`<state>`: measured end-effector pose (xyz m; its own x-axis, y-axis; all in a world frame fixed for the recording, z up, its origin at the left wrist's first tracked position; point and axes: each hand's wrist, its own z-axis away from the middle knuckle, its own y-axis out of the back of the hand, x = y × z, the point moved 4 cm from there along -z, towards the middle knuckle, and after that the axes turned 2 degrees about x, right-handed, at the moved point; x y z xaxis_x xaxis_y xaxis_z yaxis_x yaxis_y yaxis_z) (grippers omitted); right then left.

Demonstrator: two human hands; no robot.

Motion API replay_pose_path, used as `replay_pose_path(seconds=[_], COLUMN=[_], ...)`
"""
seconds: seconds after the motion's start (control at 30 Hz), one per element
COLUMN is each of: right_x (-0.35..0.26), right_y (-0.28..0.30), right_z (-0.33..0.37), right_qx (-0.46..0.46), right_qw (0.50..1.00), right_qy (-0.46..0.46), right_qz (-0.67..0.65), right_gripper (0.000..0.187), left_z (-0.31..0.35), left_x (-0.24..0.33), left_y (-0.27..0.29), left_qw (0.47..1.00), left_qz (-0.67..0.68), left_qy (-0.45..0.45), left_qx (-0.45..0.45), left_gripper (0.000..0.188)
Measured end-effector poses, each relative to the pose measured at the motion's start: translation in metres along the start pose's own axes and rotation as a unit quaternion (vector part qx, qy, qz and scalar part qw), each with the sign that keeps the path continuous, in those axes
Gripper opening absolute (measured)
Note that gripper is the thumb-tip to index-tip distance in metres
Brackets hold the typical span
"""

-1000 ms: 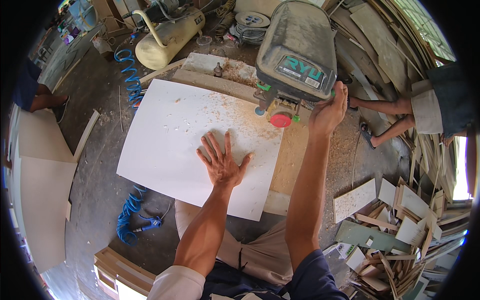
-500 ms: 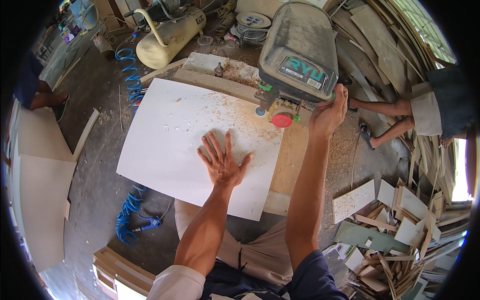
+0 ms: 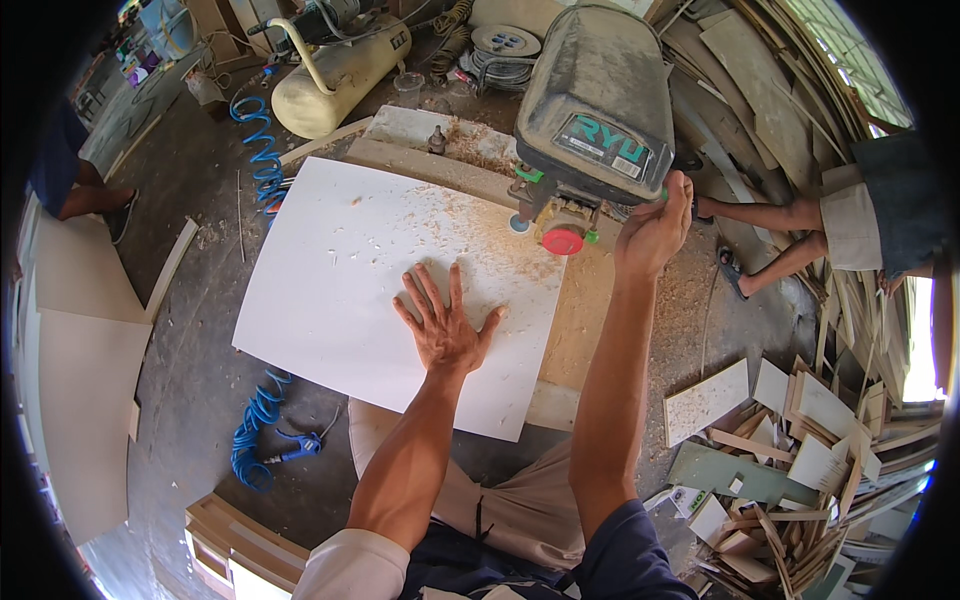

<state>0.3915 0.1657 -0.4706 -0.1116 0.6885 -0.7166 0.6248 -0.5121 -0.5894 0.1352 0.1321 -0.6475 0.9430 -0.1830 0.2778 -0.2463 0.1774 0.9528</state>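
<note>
My left hand (image 3: pixel 445 325) lies flat on a white board (image 3: pixel 330 270), fingers spread, holding nothing. Wood shavings are scattered over the board's far right part. Above that corner stands a dusty dark drill press (image 3: pixel 590 95) with a red round knob (image 3: pixel 562 239) and green fittings at its lower front. Close to the knob, a round bluish-grey spot (image 3: pixel 519 223) shows at the board; I cannot tell whether it is a hole. My right hand (image 3: pixel 655 225) is closed around a handle at the drill press's right side, mostly hidden by the fingers.
A cream air compressor (image 3: pixel 340 80) stands far left, with a coiled blue hose (image 3: pixel 262 160) and a blue air gun (image 3: pixel 298 446). Wood offcuts (image 3: pixel 790 460) pile up at right. Another person's legs (image 3: pixel 785 230) are far right; another person's foot (image 3: pixel 122 215) is at left.
</note>
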Motion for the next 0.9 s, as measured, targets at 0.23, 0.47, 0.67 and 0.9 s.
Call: replay_pose_path(seconds=[0.23, 0.47, 0.67, 0.9], right_x=[-0.0022, -0.003, -0.0027, -0.0007], right_y=[-0.0033, -0.0034, -0.0032, 0.0001], right_z=[0.0038, 0.0052, 0.0068, 0.0067], right_qx=[0.009, 0.008, 0.015, 0.012], right_qw=[1.0, 1.0, 1.0, 1.0], right_qy=[-0.005, 0.003, 0.011, 0.009], right_qz=[-0.004, 0.002, 0.006, 0.006], right_gripper=[0.018, 0.019, 0.018, 0.019], left_z=[0.0001, 0.0003, 0.0001, 0.0001], left_x=[-0.0002, 0.0001, 0.0003, -0.0006], left_y=[-0.0009, -0.0003, 0.0011, -0.0009], left_qw=[1.0, 1.0, 1.0, 1.0], left_qz=[-0.005, -0.005, -0.006, -0.003], left_qy=[-0.003, -0.002, 0.0, -0.002], left_qx=[0.006, 0.003, -0.002, 0.004], left_gripper=[0.103, 0.103, 0.103, 0.104])
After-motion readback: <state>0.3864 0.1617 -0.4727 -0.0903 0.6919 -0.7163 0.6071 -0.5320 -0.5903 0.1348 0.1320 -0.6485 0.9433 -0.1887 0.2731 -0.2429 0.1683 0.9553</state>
